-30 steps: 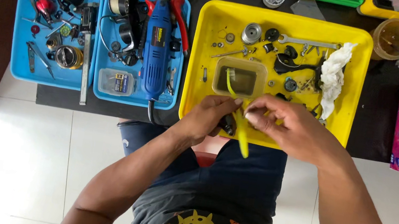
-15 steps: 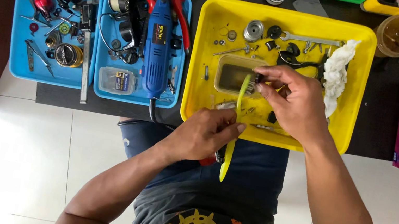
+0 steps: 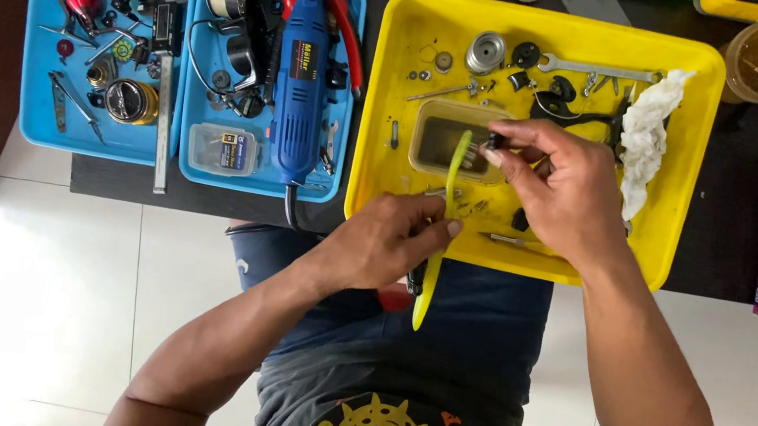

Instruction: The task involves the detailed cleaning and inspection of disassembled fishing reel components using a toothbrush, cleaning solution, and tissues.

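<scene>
Head view | left hand (image 3: 389, 245) at the yellow tray (image 3: 387, 94) near edge, grip closed on yellow-green brush (image 3: 443, 223), long axis running away from the person | right hand (image 3: 562, 195) over tray, fingertips pinching small dark part (image 3: 495, 141) beside brush tip, above clear tub (image 3: 440, 137).

Two blue trays (image 3: 30, 126) sit left, one yellow tray (image 3: 387, 94) right, on one desk (image 3: 723, 255). One blue rotary tool (image 3: 302, 81), one spanner (image 3: 595, 70), one white rag (image 3: 648, 133), two hands (image 3: 385, 239).
</scene>
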